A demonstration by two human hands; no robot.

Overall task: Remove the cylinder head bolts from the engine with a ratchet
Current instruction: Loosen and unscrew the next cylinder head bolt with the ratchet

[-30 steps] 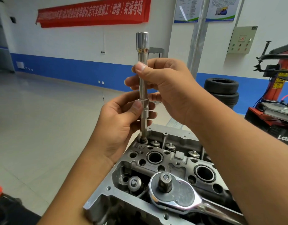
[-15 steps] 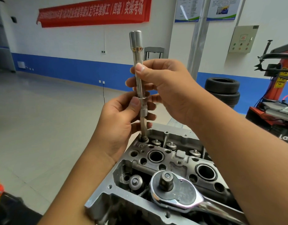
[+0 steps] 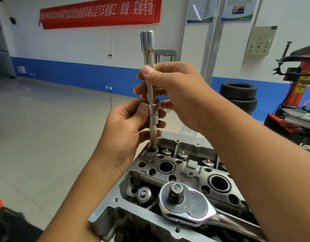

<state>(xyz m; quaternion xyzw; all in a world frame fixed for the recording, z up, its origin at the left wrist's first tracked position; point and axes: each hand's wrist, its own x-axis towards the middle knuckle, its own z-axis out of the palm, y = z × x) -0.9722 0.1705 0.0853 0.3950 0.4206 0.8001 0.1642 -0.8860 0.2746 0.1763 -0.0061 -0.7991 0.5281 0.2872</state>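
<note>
While my left hand (image 3: 126, 130) and right hand (image 3: 176, 95) both pinch the long chrome steel extension bar (image 3: 150, 88), tilting it could slip its bit off the dark cylinder head bolt (image 3: 153, 148) below.

A white wall (image 3: 72, 46) with a blue band (image 3: 77, 74) along its foot carries a red banner (image 3: 100, 13) and, further right, two posters (image 3: 220, 9) and a grey control box (image 3: 260, 41). The pale floor (image 3: 46, 128) shines. Stacked tyres (image 3: 238, 96) stand beside a red machine (image 3: 297, 95) at right.
</note>
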